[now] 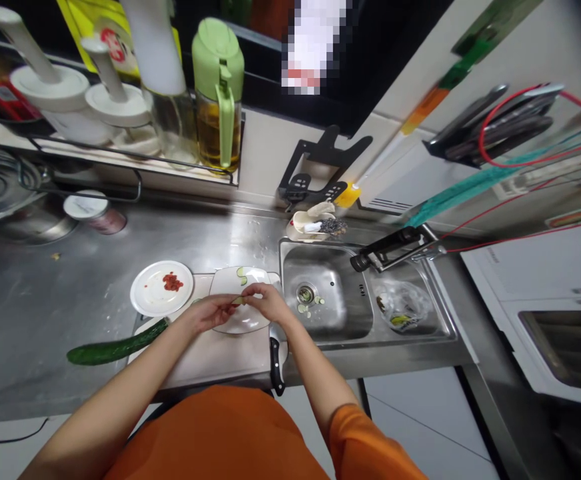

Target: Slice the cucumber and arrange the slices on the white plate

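Both my hands meet over a white square plate [240,323], which rests on a pale cutting board [220,360]. A small, thin green-edged slice [238,301] is pinched between the fingertips of my left hand [210,312] and my right hand [266,301]. Cucumber slices [242,275] lie near the plate's far edge. Left of the board, a round white plate [145,297] holds chopped red pieces [172,281]. A whole cucumber [105,351] lies partly under my left forearm. The black-handled knife [276,367] sits at the board's right edge.
To the right is a steel sink [340,320] with slices near its drain and a black faucet [385,249]. A plastic bag [403,307] lies in the right basin. A lidded pot [10,193] stands at the left, below a shelf with an oil bottle [215,127] and jars.
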Available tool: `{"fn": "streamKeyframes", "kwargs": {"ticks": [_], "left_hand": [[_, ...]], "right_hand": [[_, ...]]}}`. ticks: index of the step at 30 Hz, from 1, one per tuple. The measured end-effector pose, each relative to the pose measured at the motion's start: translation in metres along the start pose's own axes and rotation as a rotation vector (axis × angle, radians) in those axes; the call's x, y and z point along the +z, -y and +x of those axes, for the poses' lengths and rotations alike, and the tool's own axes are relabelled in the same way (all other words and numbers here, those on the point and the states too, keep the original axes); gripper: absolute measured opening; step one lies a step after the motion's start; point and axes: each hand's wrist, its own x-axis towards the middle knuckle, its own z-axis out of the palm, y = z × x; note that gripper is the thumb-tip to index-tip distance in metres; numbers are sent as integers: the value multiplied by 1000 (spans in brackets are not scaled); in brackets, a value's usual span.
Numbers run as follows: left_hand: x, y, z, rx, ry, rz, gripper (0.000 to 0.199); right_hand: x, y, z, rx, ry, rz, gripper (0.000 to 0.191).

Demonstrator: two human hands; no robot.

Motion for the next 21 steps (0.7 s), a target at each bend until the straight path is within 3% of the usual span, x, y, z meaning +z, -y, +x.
{"fn": "streamKeyframes", "kwargs": {"ticks": [3,7,14,21], "left_hand": [[-1,-4,5,27,-21,12,22],[-2,-8,16,141,-172,132,26],[-2,-12,41,434,-426,480,26],[1,-17,55,438,-586,708,30]], "right_hand": [[-6,-6,6,11,8,-14,11],[-14,-17,21,38,17,-86,12],[-25,-27,58,47,10,-461,11],[-29,-21,81,40,69,-734,14]]}}
